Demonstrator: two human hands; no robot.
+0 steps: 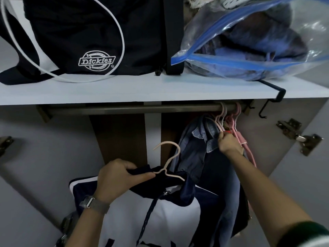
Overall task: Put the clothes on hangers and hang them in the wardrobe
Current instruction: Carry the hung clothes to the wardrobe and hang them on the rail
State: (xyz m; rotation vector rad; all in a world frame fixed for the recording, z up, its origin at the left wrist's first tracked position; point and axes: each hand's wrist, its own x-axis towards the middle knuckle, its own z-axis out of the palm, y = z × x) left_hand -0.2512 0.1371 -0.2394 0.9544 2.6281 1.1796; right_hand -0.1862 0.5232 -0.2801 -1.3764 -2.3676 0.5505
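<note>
My left hand (pixel 116 177) grips the collar of a navy and white zip jacket (pixel 147 207) that sits on a pale pink hanger (pixel 169 157), its hook free below the wardrobe rail (pixel 124 109). My right hand (pixel 227 143) reaches up and pinches the hanging clothes by a denim shirt (pixel 197 145) at the right end of the rail. Pink hangers (pixel 229 116) hook over the rail there, bearing several dark garments.
The white shelf (pixel 142 90) above the rail carries a black Dickies bag (pixel 92 36) with white cord and a clear zip bag (pixel 252 41) of clothes. A black hook (pixel 272 102) clips the shelf's right edge. Door hinges (pixel 299 136) stand on the right door.
</note>
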